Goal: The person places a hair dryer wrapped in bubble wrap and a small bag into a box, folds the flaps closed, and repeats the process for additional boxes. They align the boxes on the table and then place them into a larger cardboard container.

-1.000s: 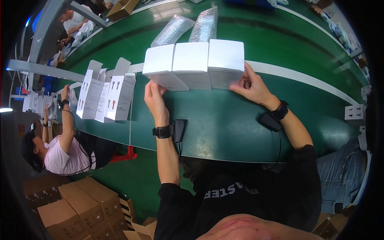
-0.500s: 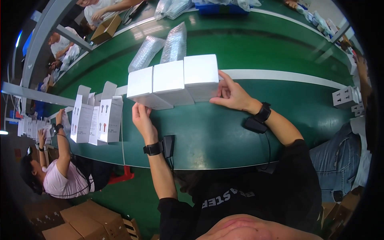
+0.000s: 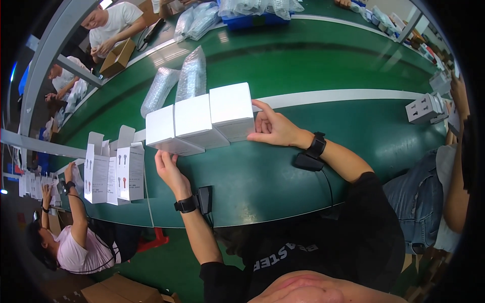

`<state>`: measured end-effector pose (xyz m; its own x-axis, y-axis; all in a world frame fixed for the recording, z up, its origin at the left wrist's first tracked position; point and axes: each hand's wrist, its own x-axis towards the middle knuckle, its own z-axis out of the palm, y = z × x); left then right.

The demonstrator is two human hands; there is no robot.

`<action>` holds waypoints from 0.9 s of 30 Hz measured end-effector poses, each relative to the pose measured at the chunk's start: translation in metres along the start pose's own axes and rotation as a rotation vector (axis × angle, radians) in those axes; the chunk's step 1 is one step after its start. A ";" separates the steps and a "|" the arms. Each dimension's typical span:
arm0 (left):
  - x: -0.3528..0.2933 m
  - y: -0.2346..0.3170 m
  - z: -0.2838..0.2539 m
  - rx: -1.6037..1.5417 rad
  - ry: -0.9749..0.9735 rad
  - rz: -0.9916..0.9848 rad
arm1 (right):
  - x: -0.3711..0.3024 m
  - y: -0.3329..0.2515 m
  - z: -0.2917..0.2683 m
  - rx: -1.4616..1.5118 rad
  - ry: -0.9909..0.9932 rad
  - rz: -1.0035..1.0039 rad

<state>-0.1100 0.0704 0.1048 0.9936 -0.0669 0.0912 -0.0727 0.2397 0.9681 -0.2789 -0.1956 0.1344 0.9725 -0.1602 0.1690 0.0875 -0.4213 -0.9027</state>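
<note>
Three white boxes stand in a row on the green work table: a left box [image 3: 160, 124], a middle box [image 3: 193, 115] and a right box [image 3: 231, 102]. My left hand [image 3: 171, 172] has its bent fingertips against the near lower side of the left box. At the other end, my right hand [image 3: 275, 126] curls its thumb and fingers around the right box's outer side. Between them the two hands grip the row. A narrow grey gap shows between the left and middle boxes. Each wrist wears a black strap with a small black device.
Two bubble-wrapped packs [image 3: 191, 76] lie beyond the boxes. White cartons with raised flaps [image 3: 130, 171] stand at left, more printed boxes [image 3: 423, 108] at right. A blue bin [image 3: 257, 20] of wrapped packs is at the far side. Co-workers sit around; a metal frame [image 3: 38, 76] rises at left.
The whole view has shifted, so the boxes and my hands appear lower and further left. Both hands keep their places on the row. More of a co-worker's arm shows at right.
</note>
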 end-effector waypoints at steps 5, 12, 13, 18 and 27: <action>0.002 -0.001 -0.002 -0.026 -0.021 -0.034 | 0.002 0.000 0.000 -0.012 -0.018 -0.023; -0.004 0.006 0.008 -0.078 0.146 -0.003 | -0.001 0.001 0.000 -0.005 -0.002 -0.012; -0.001 0.000 0.003 -0.066 0.088 -0.023 | -0.001 0.001 0.001 0.004 -0.003 -0.001; 0.007 -0.016 -0.010 0.032 -0.061 -0.028 | 0.003 0.007 0.005 -0.003 -0.017 -0.029; 0.011 -0.016 -0.009 0.127 -0.052 0.025 | 0.007 0.013 0.007 -0.019 0.069 0.080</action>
<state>-0.0975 0.0742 0.0884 0.9857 -0.1138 0.1245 -0.1111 0.1180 0.9868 -0.2699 -0.1963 0.1212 0.9589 -0.2549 0.1245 0.0057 -0.4216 -0.9067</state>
